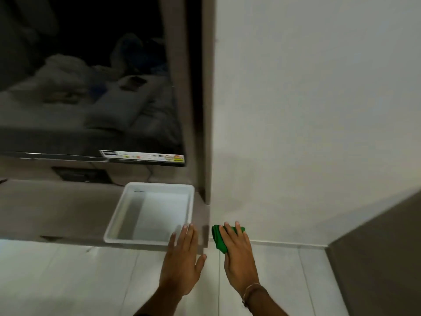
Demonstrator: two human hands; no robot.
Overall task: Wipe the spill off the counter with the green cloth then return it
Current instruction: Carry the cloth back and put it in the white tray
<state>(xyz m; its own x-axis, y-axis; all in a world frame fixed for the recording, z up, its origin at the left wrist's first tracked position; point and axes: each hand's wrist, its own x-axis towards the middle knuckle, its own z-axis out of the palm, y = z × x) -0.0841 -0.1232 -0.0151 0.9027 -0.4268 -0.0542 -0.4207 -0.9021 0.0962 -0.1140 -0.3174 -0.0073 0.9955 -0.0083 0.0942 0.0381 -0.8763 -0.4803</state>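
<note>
White tub [149,213] — perhaps television [91,76] behind

The right hand [239,254] covers most of the green cloth [219,241]; the television [91,76] runs off the frame's top and left.

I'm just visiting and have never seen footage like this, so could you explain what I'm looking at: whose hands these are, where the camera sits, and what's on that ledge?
There is no robot here, only a person. The single picture comes from a wide-angle camera worn on their head, looking forward and down, so the walls bend a little.

The right hand, with a bracelet at the wrist, presses a bunched green cloth against the pale surface beside the end of the counter. The left hand is flat and open, holding nothing, its fingertips by the near corner of a white tray that stands empty on the grey-brown counter.

Above the counter is a dark glossy screen with a sticker strip along its bottom edge; it mirrors the room. I cannot make out any spill.
</note>
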